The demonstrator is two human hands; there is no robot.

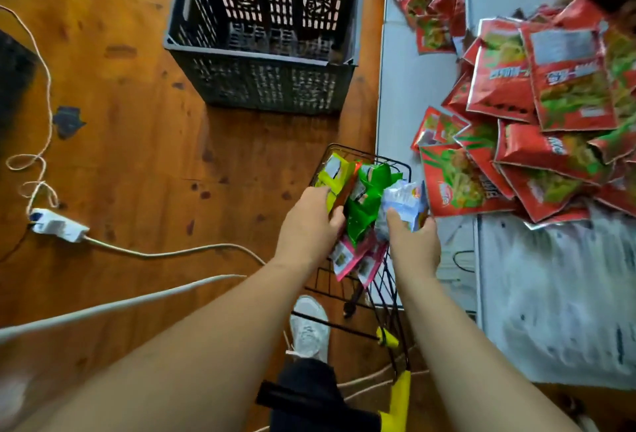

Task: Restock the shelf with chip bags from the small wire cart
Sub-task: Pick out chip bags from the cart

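Observation:
A small black wire cart (399, 165) with a yellow handle stands on the floor beside the white shelf (406, 94). Chip bags fill it: a yellow bag (332, 170), a green bag (366, 197), a pale blue bag (402, 201) and pink bags (351, 256). My left hand (309, 225) grips the bags at the yellow and green ones. My right hand (414, 246) holds the pale blue bag from below. A heap of red chip bags (537, 115) lies on the shelf to the right.
A dark plastic crate (261, 63) stands on the wooden floor behind the cart. A white power strip (58, 225) and cables trail across the floor at the left. My white shoe (309, 328) is beside the cart. A white printed sheet (557, 294) covers the near shelf.

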